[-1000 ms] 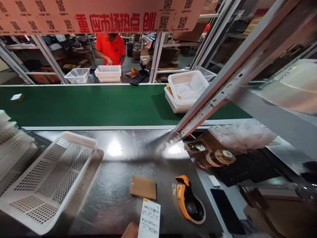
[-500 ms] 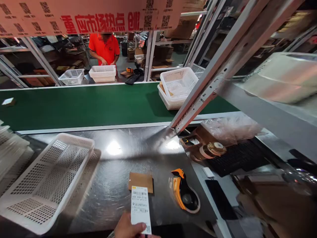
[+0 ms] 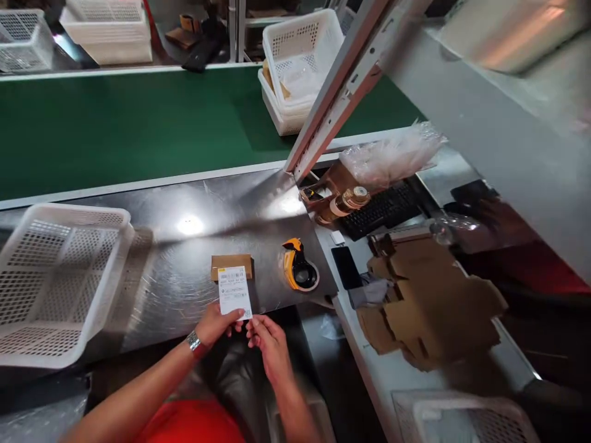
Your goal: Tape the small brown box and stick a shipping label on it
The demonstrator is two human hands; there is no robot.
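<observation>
A person's left hand [image 3: 216, 324] pinches the lower edge of a white shipping label [image 3: 235, 291] between thumb and fingers, while the right hand [image 3: 268, 337], fingers loosely curled and slightly apart, meets the label's bottom corner at its fingertips. Just beyond the fingers, the label's top overlaps a small flat cardboard box [image 3: 231, 265] lying on the steel worktable [image 3: 184, 246]. To the right of the fingers sits an orange-and-black tape dispenser [image 3: 299, 272]; well to their left, an empty white perforated basket [image 3: 55, 277]. Farther off runs a green conveyor belt [image 3: 129, 123] carrying stacked white baskets [image 3: 295, 67].
</observation>
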